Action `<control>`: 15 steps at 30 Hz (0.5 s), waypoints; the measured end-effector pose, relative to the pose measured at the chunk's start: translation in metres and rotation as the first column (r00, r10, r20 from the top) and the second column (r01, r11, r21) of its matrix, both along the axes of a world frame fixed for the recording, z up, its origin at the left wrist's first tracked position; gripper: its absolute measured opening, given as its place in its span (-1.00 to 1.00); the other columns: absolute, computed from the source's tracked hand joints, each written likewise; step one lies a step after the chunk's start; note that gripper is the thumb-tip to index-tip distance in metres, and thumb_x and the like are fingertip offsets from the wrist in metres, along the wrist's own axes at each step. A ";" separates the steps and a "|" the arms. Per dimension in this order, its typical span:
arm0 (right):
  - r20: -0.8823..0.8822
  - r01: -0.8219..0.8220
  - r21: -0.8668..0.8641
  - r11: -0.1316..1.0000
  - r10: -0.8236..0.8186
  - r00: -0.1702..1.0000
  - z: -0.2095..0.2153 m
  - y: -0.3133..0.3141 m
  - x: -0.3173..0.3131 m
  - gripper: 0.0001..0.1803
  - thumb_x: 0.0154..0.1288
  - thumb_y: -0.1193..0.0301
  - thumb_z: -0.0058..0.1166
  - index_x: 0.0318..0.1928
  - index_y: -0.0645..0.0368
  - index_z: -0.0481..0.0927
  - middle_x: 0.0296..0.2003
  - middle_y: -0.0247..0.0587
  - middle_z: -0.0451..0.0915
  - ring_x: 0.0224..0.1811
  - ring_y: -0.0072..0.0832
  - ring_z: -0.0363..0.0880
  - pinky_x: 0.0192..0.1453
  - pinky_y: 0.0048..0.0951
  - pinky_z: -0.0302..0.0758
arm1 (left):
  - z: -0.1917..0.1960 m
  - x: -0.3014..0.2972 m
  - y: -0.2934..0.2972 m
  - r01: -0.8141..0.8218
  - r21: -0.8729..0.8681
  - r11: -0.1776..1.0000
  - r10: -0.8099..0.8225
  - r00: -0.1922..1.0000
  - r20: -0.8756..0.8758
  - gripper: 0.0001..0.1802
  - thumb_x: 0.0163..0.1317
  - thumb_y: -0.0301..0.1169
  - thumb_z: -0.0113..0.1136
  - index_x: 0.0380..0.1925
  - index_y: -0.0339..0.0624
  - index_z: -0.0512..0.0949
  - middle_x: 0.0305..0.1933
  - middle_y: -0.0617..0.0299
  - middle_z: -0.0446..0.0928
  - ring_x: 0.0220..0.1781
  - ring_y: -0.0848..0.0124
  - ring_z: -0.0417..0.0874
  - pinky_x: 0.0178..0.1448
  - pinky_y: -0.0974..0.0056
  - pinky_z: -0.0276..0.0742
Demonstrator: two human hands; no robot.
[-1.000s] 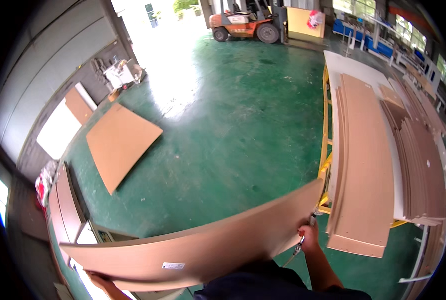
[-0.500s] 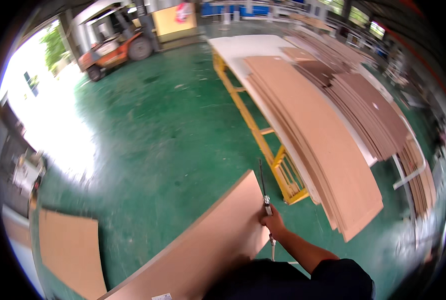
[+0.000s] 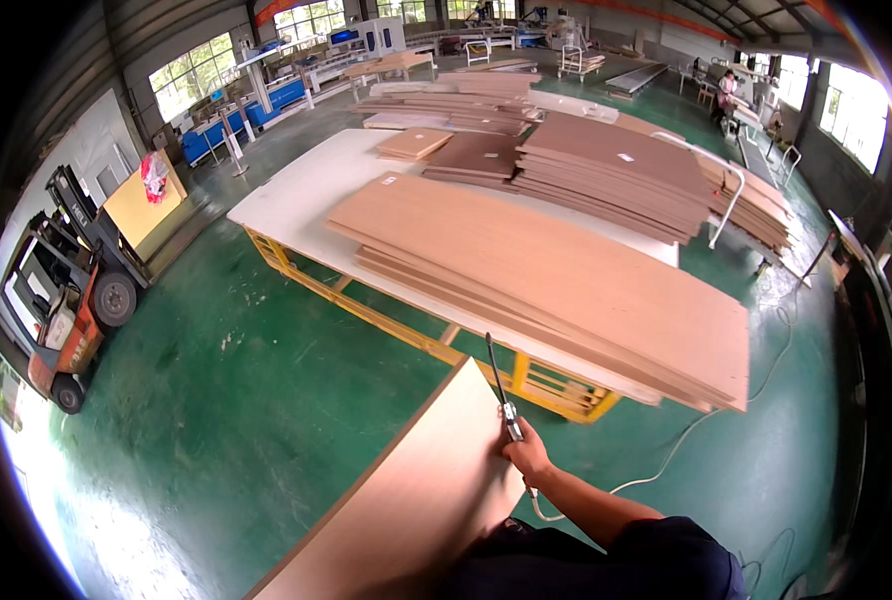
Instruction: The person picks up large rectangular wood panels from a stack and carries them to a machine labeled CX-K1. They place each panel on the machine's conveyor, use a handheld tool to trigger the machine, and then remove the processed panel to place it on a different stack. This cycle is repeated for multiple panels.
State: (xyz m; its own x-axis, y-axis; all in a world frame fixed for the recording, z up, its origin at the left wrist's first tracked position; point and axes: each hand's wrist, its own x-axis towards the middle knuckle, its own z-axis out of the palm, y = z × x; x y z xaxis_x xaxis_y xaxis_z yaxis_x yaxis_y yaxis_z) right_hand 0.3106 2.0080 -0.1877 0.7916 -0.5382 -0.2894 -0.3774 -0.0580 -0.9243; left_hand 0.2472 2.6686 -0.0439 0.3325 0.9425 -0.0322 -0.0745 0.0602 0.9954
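My right hand (image 3: 529,453) is closed round an air blow gun (image 3: 509,414) with a silver body and a long thin black nozzle pointing up and away. A pale hose (image 3: 542,512) hangs from the gun's lower end. The same hand is up against the edge of a long light-wood panel (image 3: 416,475), which slants from lower left toward the table; whether the fingers also grip it, I cannot tell. My left hand is out of view. Just beyond the panel's far end lies a stack of light-brown boards (image 3: 556,270), overhanging the front of a white-topped table (image 3: 296,190).
Yellow framing (image 3: 396,325) carries the table. Dark-brown boards (image 3: 616,165) are piled farther back, beside a white-railed cart (image 3: 736,195). An orange forklift (image 3: 76,310) stands at the left. The hose trails over the green floor (image 3: 236,440) to the right. A person sits far off.
My view has swung right, with the panel and air blow gun turning along with me. The table now spreads across the middle, and the loose sheet on the floor at lower left has left the picture.
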 end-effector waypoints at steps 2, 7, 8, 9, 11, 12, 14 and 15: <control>0.070 -0.083 0.005 0.997 0.083 0.994 0.022 0.042 0.080 -0.37 -0.07 0.66 0.06 0.13 0.09 0.48 -0.37 -0.40 0.43 -0.34 -0.50 0.41 -0.29 -0.46 0.39 | -0.001 0.029 0.039 -0.055 0.004 0.998 0.055 0.998 -0.012 -0.31 0.27 0.20 0.12 -0.05 -0.31 0.52 -0.25 0.02 0.59 -0.34 0.20 0.59 -0.28 0.10 0.52; 0.127 -0.166 0.017 0.986 0.163 0.978 0.053 0.106 0.264 -0.53 -0.08 0.64 0.06 -0.04 0.18 0.51 -0.41 -0.40 0.39 -0.37 -0.50 0.36 -0.30 -0.44 0.38 | -0.012 0.084 0.135 -0.191 -0.024 0.981 0.190 0.982 -0.016 -0.33 0.26 0.18 0.15 -0.11 -0.32 0.56 -0.26 -0.01 0.60 -0.35 0.16 0.61 -0.27 0.06 0.54; 0.127 -0.190 0.015 0.982 0.187 0.974 0.059 0.122 0.297 -0.56 -0.08 0.64 0.06 -0.08 0.17 0.52 -0.42 -0.41 0.37 -0.38 -0.51 0.35 -0.30 -0.44 0.37 | -0.018 0.087 0.157 -0.229 -0.026 0.973 0.229 0.973 -0.013 -0.33 0.26 0.18 0.16 -0.13 -0.32 0.56 -0.26 -0.02 0.60 -0.35 0.15 0.61 -0.26 0.05 0.54; 0.067 -0.204 0.018 0.979 0.203 0.977 0.066 0.137 0.327 -0.52 -0.08 0.64 0.06 -0.03 0.16 0.53 -0.43 -0.41 0.37 -0.39 -0.51 0.33 -0.32 -0.43 0.36 | -0.023 0.091 0.177 -0.265 -0.023 0.964 0.265 0.964 -0.011 -0.34 0.26 0.18 0.17 -0.14 -0.32 0.57 -0.27 -0.03 0.60 -0.36 0.14 0.61 -0.26 0.05 0.55; -0.030 -0.242 -0.019 0.970 0.241 0.970 0.070 0.161 0.386 -0.37 -0.09 0.52 0.08 0.14 0.11 0.50 -0.11 -0.19 0.46 -0.06 -0.27 0.45 0.00 -0.33 0.41 | -0.041 0.107 0.217 -0.305 -0.023 0.952 0.305 0.952 -0.007 -0.35 0.25 0.17 0.18 -0.16 -0.33 0.58 -0.27 -0.04 0.60 -0.36 0.12 0.62 -0.26 0.03 0.55; -0.084 -0.256 -0.033 0.966 0.253 0.964 0.063 0.172 0.410 -0.29 -0.10 0.46 0.09 0.23 0.08 0.48 0.04 -0.09 0.50 0.10 -0.15 0.50 0.17 -0.28 0.43 | -0.055 0.115 0.237 -0.313 -0.018 0.949 0.313 0.950 -0.004 -0.35 0.25 0.17 0.19 -0.18 -0.33 0.59 -0.27 -0.05 0.60 -0.36 0.12 0.62 -0.25 0.03 0.55; 0.113 -0.138 -0.067 0.988 0.145 0.983 0.031 0.193 0.463 -0.41 -0.08 0.70 0.02 0.09 0.18 0.51 -0.45 -0.41 0.37 -0.40 -0.54 0.36 -0.36 -0.49 0.35 | -0.082 0.155 0.281 -0.298 -0.010 0.955 0.298 0.955 0.000 -0.36 0.25 0.16 0.20 -0.20 -0.33 0.60 -0.28 -0.07 0.61 -0.36 0.10 0.63 -0.25 0.01 0.56; 0.104 -0.095 -0.028 0.995 0.097 0.990 0.015 0.200 0.490 -0.42 -0.08 0.71 0.02 0.08 0.19 0.51 -0.45 -0.41 0.38 -0.42 -0.55 0.36 -0.38 -0.49 0.34 | -0.095 0.191 0.307 -0.268 -0.012 0.963 0.268 0.963 -0.009 -0.36 0.24 0.16 0.21 -0.21 -0.33 0.61 -0.28 -0.07 0.61 -0.36 0.09 0.63 -0.25 0.00 0.56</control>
